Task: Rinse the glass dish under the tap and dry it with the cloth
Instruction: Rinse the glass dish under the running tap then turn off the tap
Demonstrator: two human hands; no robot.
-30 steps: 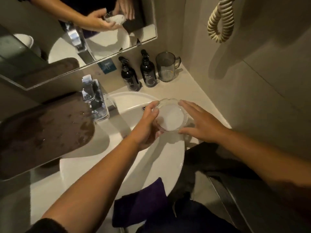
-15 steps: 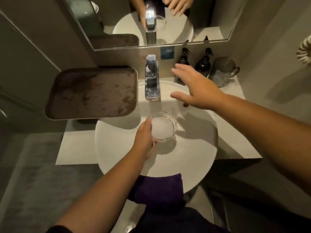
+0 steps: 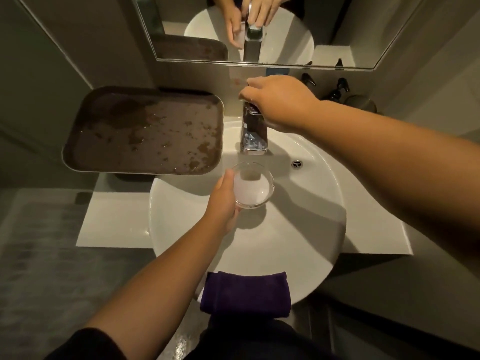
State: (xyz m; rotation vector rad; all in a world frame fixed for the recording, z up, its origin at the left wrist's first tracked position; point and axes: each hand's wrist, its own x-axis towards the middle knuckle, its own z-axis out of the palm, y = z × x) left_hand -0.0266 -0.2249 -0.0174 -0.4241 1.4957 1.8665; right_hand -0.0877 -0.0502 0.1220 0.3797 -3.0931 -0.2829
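A small round glass dish (image 3: 253,187) is held over the white basin (image 3: 298,235), just in front of the chrome tap's spout (image 3: 255,137). My left hand (image 3: 223,201) grips the dish by its left rim, thumb on top. My right hand (image 3: 279,100) lies on the tap's lever with its fingers curled over the top. No water stream is visible. A dark purple cloth (image 3: 246,292) hangs folded over the basin's near rim.
A wet brown tray (image 3: 145,131) sits on the left of the counter, close to the tap. Two dark pump bottles (image 3: 337,90) and a grey mug (image 3: 361,103) stand at the back right. A mirror (image 3: 259,29) hangs above.
My right hand left the dish, reached forward and came down on the tap's lever. My left hand brought the dish under the spout. The view swung to face the basin.
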